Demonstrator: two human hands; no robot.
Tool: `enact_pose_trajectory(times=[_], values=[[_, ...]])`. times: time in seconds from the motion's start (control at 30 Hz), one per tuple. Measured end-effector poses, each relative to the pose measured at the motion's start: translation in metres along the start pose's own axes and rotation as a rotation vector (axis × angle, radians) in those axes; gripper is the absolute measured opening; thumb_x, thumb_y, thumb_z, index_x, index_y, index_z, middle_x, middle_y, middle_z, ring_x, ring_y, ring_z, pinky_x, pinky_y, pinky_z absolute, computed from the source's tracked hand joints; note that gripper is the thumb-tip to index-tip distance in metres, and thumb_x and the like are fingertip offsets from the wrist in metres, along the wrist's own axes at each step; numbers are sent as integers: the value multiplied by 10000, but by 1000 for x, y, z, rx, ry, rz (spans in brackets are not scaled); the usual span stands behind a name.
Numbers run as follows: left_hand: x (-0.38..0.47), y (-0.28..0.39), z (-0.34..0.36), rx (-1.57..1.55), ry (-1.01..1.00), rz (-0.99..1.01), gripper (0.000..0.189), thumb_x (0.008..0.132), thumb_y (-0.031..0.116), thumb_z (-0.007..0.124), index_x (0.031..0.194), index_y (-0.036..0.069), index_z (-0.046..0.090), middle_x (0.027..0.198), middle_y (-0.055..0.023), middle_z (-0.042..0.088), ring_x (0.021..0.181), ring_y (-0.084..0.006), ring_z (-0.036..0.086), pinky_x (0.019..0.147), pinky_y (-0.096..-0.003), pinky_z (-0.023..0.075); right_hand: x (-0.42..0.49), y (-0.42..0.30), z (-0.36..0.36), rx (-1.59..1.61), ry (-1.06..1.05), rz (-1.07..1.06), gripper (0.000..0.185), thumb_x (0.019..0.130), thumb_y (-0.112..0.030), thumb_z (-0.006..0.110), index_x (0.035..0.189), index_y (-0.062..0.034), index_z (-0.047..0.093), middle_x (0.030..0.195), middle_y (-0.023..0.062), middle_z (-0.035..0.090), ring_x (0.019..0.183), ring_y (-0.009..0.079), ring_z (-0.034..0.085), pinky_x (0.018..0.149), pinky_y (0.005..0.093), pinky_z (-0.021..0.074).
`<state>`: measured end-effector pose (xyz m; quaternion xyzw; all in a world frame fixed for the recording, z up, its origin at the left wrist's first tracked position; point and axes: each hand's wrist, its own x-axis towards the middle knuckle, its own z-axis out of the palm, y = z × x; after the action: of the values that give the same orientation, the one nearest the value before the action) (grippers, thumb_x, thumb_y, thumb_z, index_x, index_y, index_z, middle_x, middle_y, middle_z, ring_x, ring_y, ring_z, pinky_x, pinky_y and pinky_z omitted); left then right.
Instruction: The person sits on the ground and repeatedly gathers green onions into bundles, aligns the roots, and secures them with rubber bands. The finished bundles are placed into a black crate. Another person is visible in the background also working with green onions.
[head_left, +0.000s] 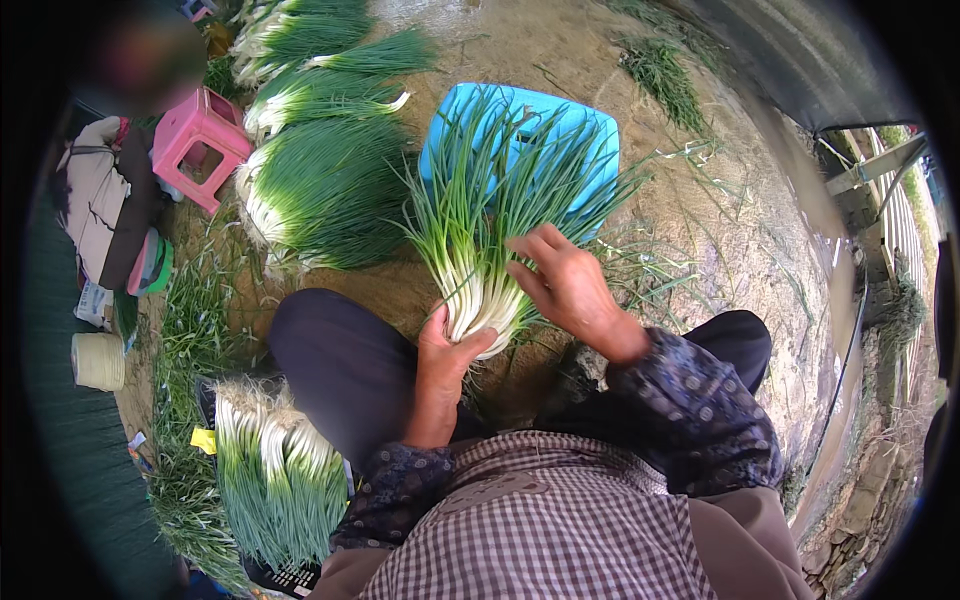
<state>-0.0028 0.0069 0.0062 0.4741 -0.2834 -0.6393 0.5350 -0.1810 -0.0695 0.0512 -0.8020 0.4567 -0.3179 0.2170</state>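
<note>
My left hand (444, 367) grips a bunch of green onions (469, 300) by its white lower stems, thumb across the front. The stems fan out, and the green leaves spread over a blue plastic stool (592, 142) in front of me. At the right side of the bunch is my right hand (574, 289), its fingers bent and apart beside the leaves. I see nothing held between them; whether the fingertips touch a leaf is unclear.
Piles of green onions (330, 195) lie at the front left, beside a pink plastic stool (202, 150). A black crate (289, 577) of green onions stands by my left knee. Loose trimmings (191, 322) cover the ground at left. A twine spool (97, 361) sits at the far left.
</note>
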Motion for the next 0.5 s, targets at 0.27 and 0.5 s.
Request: enact_pose_trajectory(times=[0.27,0.5], values=[[-1,0,-1,-85,-4,9,398,838,10,675,1213,-13,543,1089,-59,644,956,-114,611,862,-270,487,24,32,27,-125,8,56,141,806,-191,632,784,-62,580,743,103,586,634,335,603,580,436,502],[-1,-8,-2,-57,-27,45,408,821,-11,677,1207,-22,543,1113,-75,646,976,-124,619,878,-276,488,-88,118,-80,-837,-424,631,65,797,-92,604,841,-47,595,851,156,625,713,311,662,603,434,528]])
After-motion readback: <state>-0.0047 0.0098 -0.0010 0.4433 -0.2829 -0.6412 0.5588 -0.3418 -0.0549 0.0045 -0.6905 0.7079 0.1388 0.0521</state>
